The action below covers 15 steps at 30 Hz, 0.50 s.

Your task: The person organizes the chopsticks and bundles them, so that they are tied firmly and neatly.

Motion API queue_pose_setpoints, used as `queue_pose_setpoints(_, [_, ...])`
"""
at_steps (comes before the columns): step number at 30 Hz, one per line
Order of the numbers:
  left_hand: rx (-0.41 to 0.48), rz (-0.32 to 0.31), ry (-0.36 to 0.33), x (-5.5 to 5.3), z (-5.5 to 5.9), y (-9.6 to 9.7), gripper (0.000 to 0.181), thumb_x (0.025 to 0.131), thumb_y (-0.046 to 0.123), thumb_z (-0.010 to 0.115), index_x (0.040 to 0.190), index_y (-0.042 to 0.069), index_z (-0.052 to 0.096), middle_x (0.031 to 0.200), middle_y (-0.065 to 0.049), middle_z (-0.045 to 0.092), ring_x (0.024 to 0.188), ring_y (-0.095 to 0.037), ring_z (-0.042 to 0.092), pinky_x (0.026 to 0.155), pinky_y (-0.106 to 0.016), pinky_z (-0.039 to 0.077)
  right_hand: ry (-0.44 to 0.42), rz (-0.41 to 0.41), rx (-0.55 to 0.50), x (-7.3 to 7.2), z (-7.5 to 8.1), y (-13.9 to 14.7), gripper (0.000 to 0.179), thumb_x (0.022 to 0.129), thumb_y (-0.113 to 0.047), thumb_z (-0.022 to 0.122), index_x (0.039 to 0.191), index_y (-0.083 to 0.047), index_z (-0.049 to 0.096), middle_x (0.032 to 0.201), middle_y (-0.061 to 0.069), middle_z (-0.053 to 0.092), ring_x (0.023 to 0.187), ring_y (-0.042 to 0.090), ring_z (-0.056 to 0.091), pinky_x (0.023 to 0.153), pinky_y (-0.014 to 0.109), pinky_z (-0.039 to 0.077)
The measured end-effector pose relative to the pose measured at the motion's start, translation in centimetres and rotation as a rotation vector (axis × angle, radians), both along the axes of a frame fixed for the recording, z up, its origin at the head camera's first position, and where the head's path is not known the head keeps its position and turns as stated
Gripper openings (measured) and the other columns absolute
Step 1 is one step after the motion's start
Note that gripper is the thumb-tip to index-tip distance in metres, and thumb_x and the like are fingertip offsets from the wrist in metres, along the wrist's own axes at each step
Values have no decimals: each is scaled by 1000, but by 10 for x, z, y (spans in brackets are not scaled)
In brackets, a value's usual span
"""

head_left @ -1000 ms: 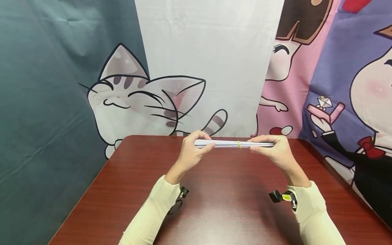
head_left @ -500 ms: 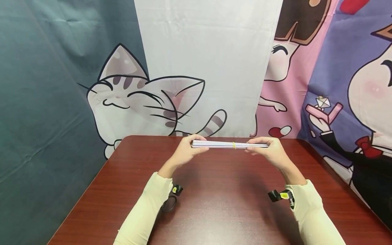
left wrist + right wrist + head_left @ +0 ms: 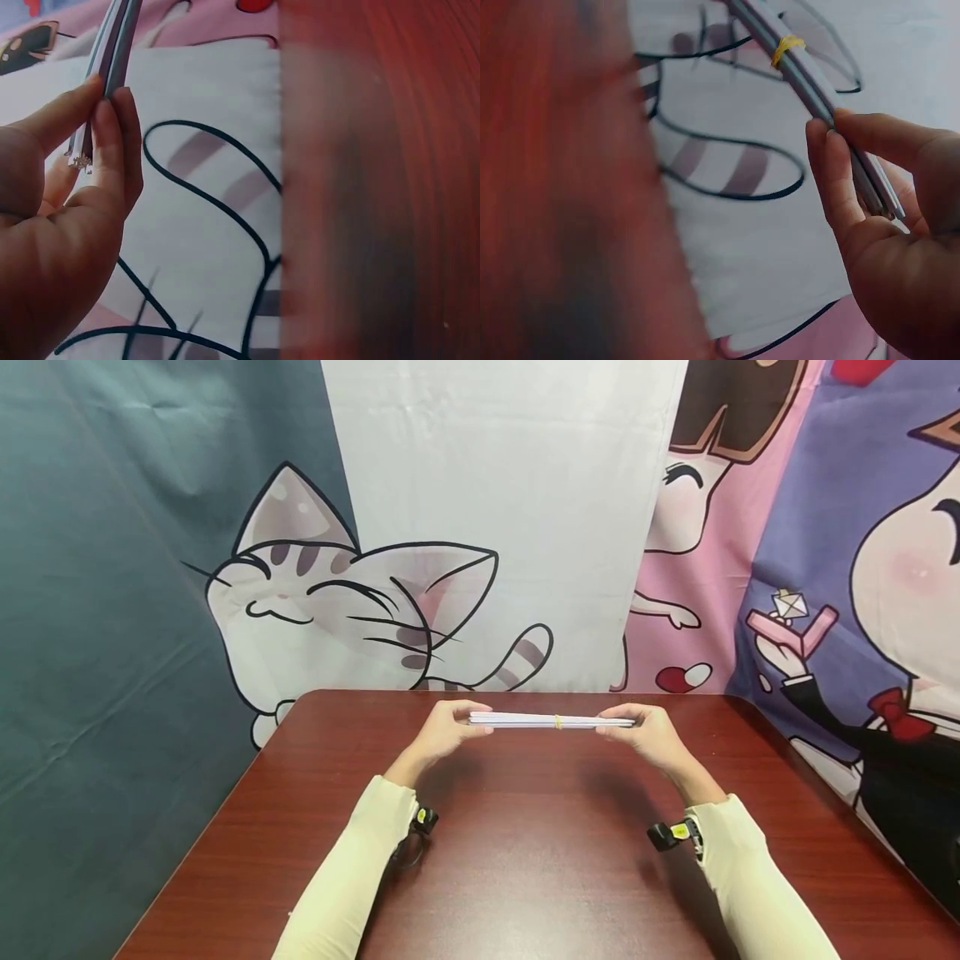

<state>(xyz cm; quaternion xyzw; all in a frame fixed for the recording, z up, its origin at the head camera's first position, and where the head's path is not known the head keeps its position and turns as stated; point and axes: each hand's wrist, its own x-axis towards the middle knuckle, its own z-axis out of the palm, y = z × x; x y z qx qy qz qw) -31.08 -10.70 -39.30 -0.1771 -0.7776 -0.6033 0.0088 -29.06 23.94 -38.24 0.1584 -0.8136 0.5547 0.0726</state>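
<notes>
- Bundle of thin white strips (image 3: 551, 720): long, flat and narrow, several pale grey-white slats stacked face to face; held level above the table, its length running from 9 o'clock to 3 o'clock across the head view, at 12 o'clock from the person.
- Yellow rubber band (image 3: 558, 722): thin loop wound round the bundle near its middle, slightly toward the 3 o'clock end; shows clearly in the right wrist view (image 3: 787, 46).
- Bundle ends: the 9 o'clock end (image 3: 81, 154) shows separate strip edges; the 3 o'clock end (image 3: 877, 196) likewise layered.
</notes>
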Motion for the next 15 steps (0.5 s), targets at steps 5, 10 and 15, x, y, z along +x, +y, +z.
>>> queue_pose_setpoints(5, [-99,-18,1,-11,-13,-2,33,78,1,80,110,-4,72,96,-15,73,74,-10,63,68,-23,51,-5,-27,77,-12,-20,0,27,79,-11,82,102,2,75,85,8,73,67,12,58,59,24,49])
queue_pose_setpoints(10, [-215,-27,-6,-20,-26,-3,30,77,2,82,105,-1,74,90,-12,73,68,-10,60,63,-24,49,-26,-36,143,-21,-38,-1,23,78,-9,82,98,1,76,85,11,74,67,13,62,60,28,52])
queue_pose_setpoints(15, [-332,16,-10,-25,-33,-3,28,75,6,84,101,5,76,93,-5,74,73,-11,61,66,-25,48,-38,-21,193,-28,-51,-2,24,77,-12,84,95,0,77,85,10,75,72,15,63,64,26,51])
